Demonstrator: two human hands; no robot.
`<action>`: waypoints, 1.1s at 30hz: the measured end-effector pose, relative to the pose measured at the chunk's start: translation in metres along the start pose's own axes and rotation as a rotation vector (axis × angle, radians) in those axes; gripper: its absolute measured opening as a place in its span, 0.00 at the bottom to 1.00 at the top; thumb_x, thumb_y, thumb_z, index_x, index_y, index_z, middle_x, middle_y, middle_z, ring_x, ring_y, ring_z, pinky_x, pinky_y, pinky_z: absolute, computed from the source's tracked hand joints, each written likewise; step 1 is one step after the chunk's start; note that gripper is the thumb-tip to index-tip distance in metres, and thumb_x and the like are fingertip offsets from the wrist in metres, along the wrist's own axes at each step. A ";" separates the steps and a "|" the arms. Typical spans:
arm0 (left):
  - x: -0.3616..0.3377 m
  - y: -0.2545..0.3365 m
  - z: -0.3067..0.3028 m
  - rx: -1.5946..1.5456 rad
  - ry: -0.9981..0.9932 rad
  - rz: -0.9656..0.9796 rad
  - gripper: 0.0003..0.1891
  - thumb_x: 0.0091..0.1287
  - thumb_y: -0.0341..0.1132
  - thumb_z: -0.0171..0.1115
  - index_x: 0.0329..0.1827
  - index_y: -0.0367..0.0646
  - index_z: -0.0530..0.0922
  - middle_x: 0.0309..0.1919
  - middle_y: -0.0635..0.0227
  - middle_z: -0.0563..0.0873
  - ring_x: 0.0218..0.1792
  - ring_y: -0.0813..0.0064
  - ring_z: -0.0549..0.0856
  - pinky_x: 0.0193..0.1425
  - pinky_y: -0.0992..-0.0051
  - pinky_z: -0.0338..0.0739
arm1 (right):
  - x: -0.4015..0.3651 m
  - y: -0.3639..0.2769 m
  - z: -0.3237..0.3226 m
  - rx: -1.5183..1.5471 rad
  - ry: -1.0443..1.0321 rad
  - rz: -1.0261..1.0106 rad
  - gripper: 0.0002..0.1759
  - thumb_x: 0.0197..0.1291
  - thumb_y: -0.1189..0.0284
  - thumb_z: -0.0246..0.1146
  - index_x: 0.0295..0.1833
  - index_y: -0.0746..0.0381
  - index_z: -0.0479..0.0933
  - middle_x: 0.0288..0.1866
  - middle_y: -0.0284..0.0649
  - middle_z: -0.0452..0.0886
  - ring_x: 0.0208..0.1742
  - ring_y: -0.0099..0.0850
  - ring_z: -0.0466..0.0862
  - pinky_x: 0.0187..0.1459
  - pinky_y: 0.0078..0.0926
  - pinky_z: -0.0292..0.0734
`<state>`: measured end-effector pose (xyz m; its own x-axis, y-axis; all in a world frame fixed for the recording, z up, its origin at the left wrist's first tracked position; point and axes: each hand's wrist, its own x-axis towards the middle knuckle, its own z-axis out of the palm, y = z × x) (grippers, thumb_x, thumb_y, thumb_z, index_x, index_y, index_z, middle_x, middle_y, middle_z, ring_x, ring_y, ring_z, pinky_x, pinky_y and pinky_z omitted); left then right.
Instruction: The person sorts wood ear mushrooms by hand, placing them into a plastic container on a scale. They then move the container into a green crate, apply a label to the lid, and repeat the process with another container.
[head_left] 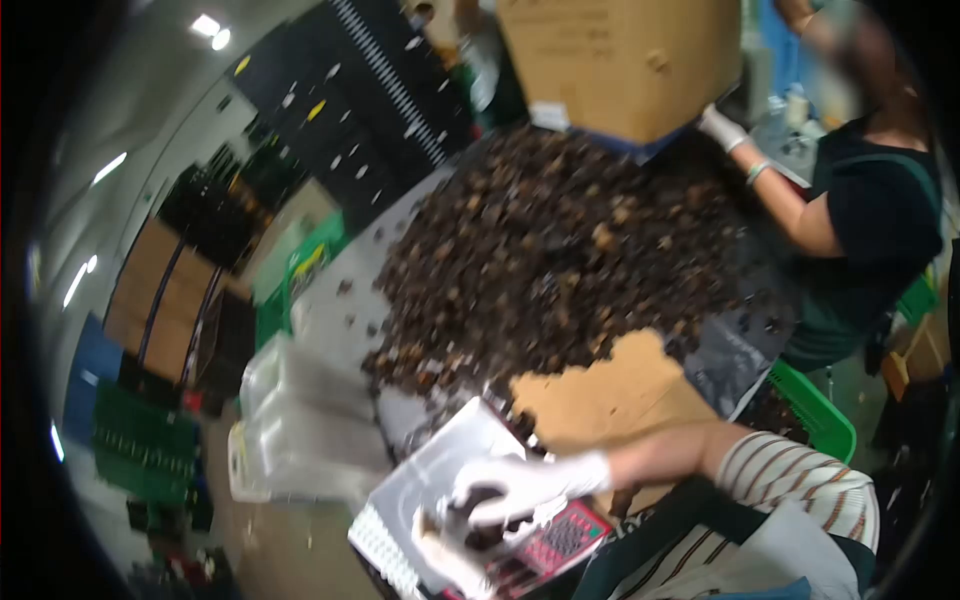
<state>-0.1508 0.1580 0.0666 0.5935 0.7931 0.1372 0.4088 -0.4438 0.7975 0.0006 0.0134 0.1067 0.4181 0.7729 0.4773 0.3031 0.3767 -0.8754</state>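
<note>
My right hand (525,488), in a white glove, reaches in from the right over a weighing scale (440,470) with a shiny metal pan and a red-pink keypad (560,540). Its fingers curl over dark brown lumps (484,535). My left hand (450,558), gloved in white and blurred, cups the same lumps from the lower left. Just beyond the scale lies a big heap of similar dark brown pieces (540,250) on a grey table (335,295). A torn piece of brown cardboard (620,395) lies beside my right forearm.
A co-worker (850,220) at the right has a gloved hand by a large cardboard box (625,60) at the heap's far edge. Translucent plastic bins (305,425) stand left of the scale. A green crate (820,415) sits at right, black plastic (730,360) near it.
</note>
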 end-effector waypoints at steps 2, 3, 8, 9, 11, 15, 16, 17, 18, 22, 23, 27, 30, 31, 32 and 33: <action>0.003 0.001 0.004 0.012 -0.003 -0.038 0.23 0.68 0.38 0.57 0.65 0.38 0.70 0.56 0.60 0.77 0.58 0.67 0.75 0.66 0.70 0.66 | 0.012 0.007 0.015 -0.374 -0.348 0.081 0.21 0.58 0.61 0.62 0.53 0.60 0.74 0.52 0.42 0.77 0.47 0.41 0.78 0.48 0.38 0.74; 0.005 0.004 0.007 0.018 -0.008 -0.046 0.23 0.68 0.38 0.56 0.65 0.38 0.70 0.57 0.60 0.76 0.58 0.67 0.75 0.66 0.70 0.66 | -0.003 0.030 0.036 -0.580 -0.257 -0.055 0.24 0.58 0.60 0.60 0.58 0.60 0.72 0.58 0.43 0.74 0.54 0.43 0.74 0.52 0.44 0.70; 0.013 0.008 0.013 -0.005 -0.034 -0.090 0.24 0.69 0.41 0.52 0.66 0.38 0.69 0.58 0.59 0.75 0.59 0.65 0.74 0.67 0.69 0.65 | -0.009 0.001 0.026 -0.583 -0.093 -0.287 0.24 0.55 0.60 0.61 0.55 0.61 0.72 0.54 0.43 0.74 0.51 0.43 0.74 0.49 0.42 0.69; 0.014 0.009 0.014 -0.009 -0.038 -0.099 0.25 0.70 0.41 0.52 0.66 0.38 0.68 0.58 0.59 0.75 0.59 0.65 0.74 0.67 0.69 0.65 | -0.013 0.003 0.017 -0.559 -0.084 -0.195 0.22 0.56 0.60 0.61 0.54 0.61 0.73 0.52 0.43 0.75 0.50 0.42 0.74 0.49 0.41 0.70; 0.015 0.011 0.016 -0.022 -0.050 -0.118 0.25 0.70 0.42 0.50 0.66 0.38 0.68 0.59 0.58 0.75 0.60 0.65 0.74 0.68 0.68 0.64 | -0.032 -0.009 -0.015 -0.511 -0.062 -0.011 0.18 0.58 0.61 0.59 0.51 0.60 0.74 0.46 0.42 0.77 0.49 0.40 0.75 0.48 0.40 0.71; 0.019 0.013 0.021 -0.055 -0.070 -0.149 0.26 0.71 0.45 0.47 0.67 0.38 0.67 0.60 0.58 0.74 0.61 0.64 0.73 0.69 0.67 0.64 | -0.108 -0.008 -0.054 -0.560 -0.157 0.447 0.15 0.62 0.59 0.56 0.48 0.56 0.75 0.36 0.43 0.76 0.38 0.43 0.81 0.39 0.43 0.76; 0.019 0.012 0.021 -0.073 -0.071 -0.159 0.26 0.71 0.45 0.47 0.67 0.39 0.66 0.60 0.57 0.74 0.61 0.64 0.73 0.69 0.67 0.63 | -0.130 -0.002 -0.055 -0.625 -0.261 0.433 0.15 0.62 0.60 0.56 0.48 0.57 0.75 0.37 0.44 0.75 0.37 0.45 0.81 0.37 0.43 0.76; 0.019 0.013 0.021 -0.084 -0.071 -0.167 0.26 0.71 0.46 0.46 0.68 0.39 0.66 0.60 0.57 0.73 0.61 0.64 0.73 0.69 0.67 0.63 | -0.148 0.002 -0.052 -0.687 -0.367 0.416 0.15 0.62 0.60 0.56 0.48 0.57 0.75 0.38 0.45 0.75 0.35 0.46 0.81 0.35 0.43 0.77; 0.020 0.013 0.021 -0.095 -0.072 -0.174 0.27 0.72 0.46 0.45 0.68 0.39 0.66 0.60 0.57 0.73 0.61 0.63 0.72 0.69 0.67 0.63 | -0.165 0.003 -0.046 -0.697 -0.416 0.390 0.13 0.61 0.62 0.56 0.47 0.58 0.74 0.39 0.46 0.74 0.36 0.47 0.81 0.36 0.43 0.77; 0.017 0.010 0.021 -0.172 -0.067 -0.216 0.28 0.72 0.48 0.42 0.69 0.39 0.65 0.61 0.56 0.72 0.62 0.63 0.72 0.70 0.66 0.62 | -0.189 0.013 -0.028 -0.655 -0.497 0.364 0.14 0.58 0.67 0.58 0.49 0.59 0.74 0.40 0.47 0.70 0.38 0.47 0.81 0.37 0.40 0.77; 0.017 0.010 0.019 -0.209 -0.065 -0.232 0.28 0.73 0.49 0.41 0.69 0.39 0.64 0.61 0.56 0.72 0.63 0.62 0.72 0.70 0.66 0.62 | -0.189 0.016 -0.027 -0.654 -0.497 0.351 0.15 0.58 0.68 0.58 0.51 0.59 0.74 0.39 0.47 0.70 0.39 0.47 0.81 0.37 0.40 0.77; 0.021 -0.009 0.013 -0.439 -0.043 -0.322 0.29 0.73 0.51 0.39 0.70 0.39 0.63 0.62 0.55 0.71 0.64 0.61 0.71 0.71 0.65 0.61 | -0.177 0.017 -0.045 -0.471 -0.309 0.519 0.13 0.66 0.64 0.54 0.47 0.61 0.77 0.46 0.49 0.78 0.47 0.48 0.79 0.50 0.42 0.74; 0.017 -0.011 0.007 -0.572 0.021 -0.288 0.30 0.74 0.52 0.36 0.70 0.39 0.63 0.63 0.55 0.71 0.64 0.61 0.70 0.72 0.64 0.60 | -0.132 -0.018 -0.056 -0.434 0.077 0.413 0.15 0.66 0.63 0.58 0.51 0.61 0.74 0.47 0.47 0.79 0.46 0.46 0.81 0.48 0.38 0.76; -0.005 0.025 0.005 -0.545 0.019 -0.196 0.29 0.75 0.50 0.35 0.71 0.39 0.62 0.64 0.53 0.70 0.65 0.59 0.69 0.73 0.63 0.60 | -0.113 -0.027 -0.053 -0.349 0.166 0.380 0.16 0.65 0.63 0.60 0.53 0.61 0.74 0.48 0.45 0.80 0.46 0.42 0.82 0.46 0.35 0.77; -0.028 0.062 0.004 -0.518 0.019 -0.104 0.29 0.75 0.49 0.33 0.71 0.38 0.62 0.65 0.52 0.69 0.66 0.58 0.68 0.73 0.61 0.59 | -0.094 -0.043 -0.050 -0.301 0.155 0.377 0.18 0.64 0.62 0.62 0.54 0.60 0.74 0.48 0.43 0.80 0.47 0.37 0.83 0.47 0.32 0.78; -0.024 0.051 0.005 -0.452 -0.003 -0.025 0.28 0.75 0.48 0.33 0.71 0.38 0.61 0.65 0.51 0.68 0.67 0.57 0.68 0.73 0.61 0.59 | -0.079 -0.041 -0.043 -0.221 0.113 0.280 0.20 0.64 0.62 0.62 0.56 0.60 0.73 0.48 0.41 0.80 0.47 0.36 0.83 0.48 0.32 0.78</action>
<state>-0.1408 0.1142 0.1014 0.5893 0.7998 0.1140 0.0792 -0.1977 0.9771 -0.0079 -0.0852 0.1080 0.5991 0.7644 0.2382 0.3359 0.0301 -0.9414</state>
